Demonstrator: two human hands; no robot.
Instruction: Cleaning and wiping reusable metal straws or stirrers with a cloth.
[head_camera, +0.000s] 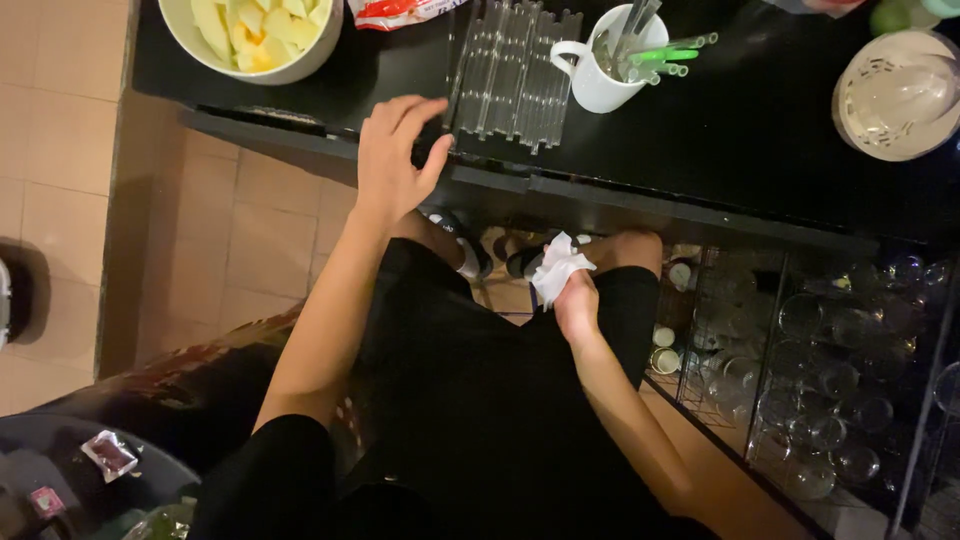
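Tissue (556, 264) bunched in right-hand fingers (580, 290), above knees

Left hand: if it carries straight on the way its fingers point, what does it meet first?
The left hand rests at the black counter edge, fingers pointing up and right. Going straight on, it would probably meet the clear ribbed rack first, though depth is hard to judge.
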